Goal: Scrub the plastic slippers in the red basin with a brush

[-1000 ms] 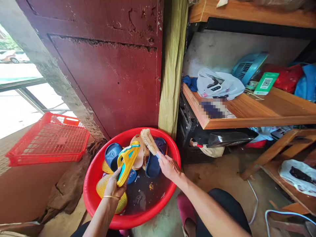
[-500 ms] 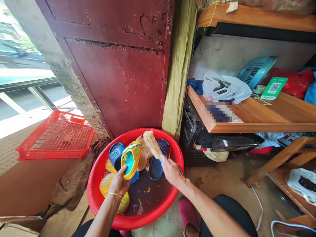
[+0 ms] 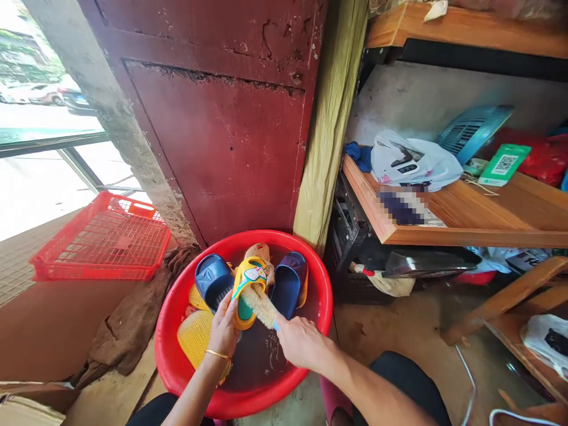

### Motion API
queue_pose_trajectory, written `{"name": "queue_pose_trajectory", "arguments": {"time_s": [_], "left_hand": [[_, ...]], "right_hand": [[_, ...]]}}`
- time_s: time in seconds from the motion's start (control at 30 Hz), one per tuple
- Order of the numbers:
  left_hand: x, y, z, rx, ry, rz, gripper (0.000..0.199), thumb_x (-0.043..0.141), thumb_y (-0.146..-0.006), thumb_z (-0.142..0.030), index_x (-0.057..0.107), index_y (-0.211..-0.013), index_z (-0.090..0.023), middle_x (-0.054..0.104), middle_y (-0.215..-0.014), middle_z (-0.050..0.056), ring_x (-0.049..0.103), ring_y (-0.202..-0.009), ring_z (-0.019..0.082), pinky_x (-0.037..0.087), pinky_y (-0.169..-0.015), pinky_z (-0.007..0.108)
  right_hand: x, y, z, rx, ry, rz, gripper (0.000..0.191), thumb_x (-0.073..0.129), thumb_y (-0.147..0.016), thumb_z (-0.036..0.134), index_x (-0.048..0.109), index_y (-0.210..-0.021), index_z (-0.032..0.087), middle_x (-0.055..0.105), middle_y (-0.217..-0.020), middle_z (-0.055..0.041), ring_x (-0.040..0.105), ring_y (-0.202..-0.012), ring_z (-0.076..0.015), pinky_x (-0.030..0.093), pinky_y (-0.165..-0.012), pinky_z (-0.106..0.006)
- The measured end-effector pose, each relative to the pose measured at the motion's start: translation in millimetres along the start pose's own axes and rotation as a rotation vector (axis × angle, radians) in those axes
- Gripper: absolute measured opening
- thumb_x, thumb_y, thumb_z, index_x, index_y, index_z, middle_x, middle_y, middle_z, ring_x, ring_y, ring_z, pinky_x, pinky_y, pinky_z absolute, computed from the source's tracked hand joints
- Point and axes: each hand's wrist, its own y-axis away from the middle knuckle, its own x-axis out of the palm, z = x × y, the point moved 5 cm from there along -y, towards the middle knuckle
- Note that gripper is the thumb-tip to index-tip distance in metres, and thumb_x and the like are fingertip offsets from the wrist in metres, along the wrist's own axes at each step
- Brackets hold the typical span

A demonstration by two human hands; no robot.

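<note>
My left hand (image 3: 223, 331) grips the heel side of a yellow slipper (image 3: 243, 283) with a teal insole, held over a red basin (image 3: 327, 296). Closed round the blue handle of a brush (image 3: 261, 305) is my right hand (image 3: 302, 340); the pale bristles reach into the slipper's opening, under its strap. Dark water (image 3: 252, 367) lies in the basin. Around the held slipper are a dark blue slipper (image 3: 208, 272) on the left, another navy slipper (image 3: 287, 287) on the right, a beige one (image 3: 258, 251) behind, and yellow soles (image 3: 195, 337) at the left.
A red plastic crate (image 3: 119, 236) and a brown cloth (image 3: 128, 331) are left of the basin. Behind it stands a dark red door (image 3: 222, 148). On the right, a wooden shelf (image 3: 465, 236) holds a white bag (image 3: 412, 163) and a blue fan (image 3: 473, 133).
The brush has moved down and left from above the basin's far side into the yellow slipper. The slipper has turned more upright and shifted slightly right. The view has shifted slightly.
</note>
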Motion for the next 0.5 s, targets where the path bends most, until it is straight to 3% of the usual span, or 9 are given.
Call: {"name": "queue_pose_trajectory", "arguments": {"time_s": [0.1,0.2,0.33,0.5], "left_hand": [[10.4,8.3,6.6,0.058,-0.032,0.119,0.061,0.084,-0.064,-0.040,0.066,-0.119,-0.023,0.070,-0.127,0.007,0.062,-0.122,0.028,0.055,-0.094,0.032],[10.4,9.4,11.1,0.106,-0.065,0.143,0.065,0.087,-0.060,-0.038,0.066,-0.121,-0.024,0.067,-0.133,0.006,0.058,-0.128,0.028,0.051,-0.101,0.033],[0.3,1.4,12.2,0.081,-0.021,0.106,0.065,0.087,-0.059,-0.040,0.066,-0.117,-0.023,0.071,-0.124,0.007,0.062,-0.122,0.028,0.052,-0.099,0.034],[-14.2,-7.0,4.9,0.032,0.055,-0.020,0.075,0.088,-0.054,-0.038,0.062,-0.122,-0.021,0.075,-0.107,0.006,0.070,-0.103,0.024,0.056,-0.084,0.030]], "right_hand": [[-1.0,-29.0,-2.1,0.095,-0.117,-0.050,0.049,0.037,-0.097,0.021,0.043,-0.145,0.015,0.076,-0.099,-0.0164,0.073,-0.091,-0.0292,0.051,-0.071,-0.033],[-3.4,-37.2,2.3,0.036,-0.232,-0.022,0.041,0.036,-0.098,0.020,0.051,-0.135,0.014,0.077,-0.093,-0.0123,0.074,-0.088,-0.0251,0.050,-0.068,-0.029],[-9.8,-6.5,9.5,-0.104,-0.256,0.083,0.036,0.038,-0.094,0.021,0.060,-0.123,0.021,0.076,-0.079,-0.0055,0.074,-0.075,-0.0226,0.050,-0.062,-0.027],[2.6,38.1,13.2,-0.170,-0.028,0.145,0.037,0.047,-0.086,0.024,0.065,-0.119,0.021,0.076,-0.085,-0.0118,0.074,-0.072,-0.0300,0.053,-0.059,-0.036]]}}
